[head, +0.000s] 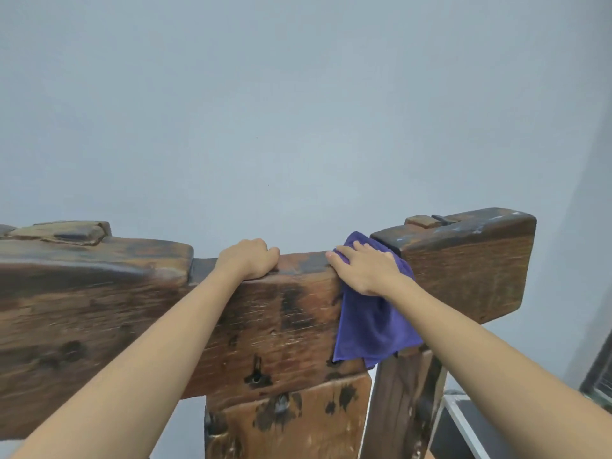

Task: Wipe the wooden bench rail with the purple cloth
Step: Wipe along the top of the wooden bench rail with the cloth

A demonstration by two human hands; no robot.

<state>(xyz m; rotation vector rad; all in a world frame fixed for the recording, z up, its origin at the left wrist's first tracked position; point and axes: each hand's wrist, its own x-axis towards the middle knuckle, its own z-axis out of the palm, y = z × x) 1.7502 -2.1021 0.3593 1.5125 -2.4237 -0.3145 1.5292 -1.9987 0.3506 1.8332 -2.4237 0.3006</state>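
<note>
Right hand flat, pressing purple cloth onto bench rail; left hand grips rail top.

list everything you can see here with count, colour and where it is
rail: 1, dark brown worn wood, across the middle of the view
cloth: 1, purple, draped over the rail's top edge at right, hanging down its front
end block: 1, brown wood, right of the cloth, raised above the rail
posts: dark wood, under the rail at lower right
wall: 1, pale grey-blue, behind the bench
metal-edged dark object: 1, bottom right corner, unclear what it is
left hand: 1, fingers curled over the rail's top edge
right hand: 1, fingers straight, pressing the cloth on the rail
</note>
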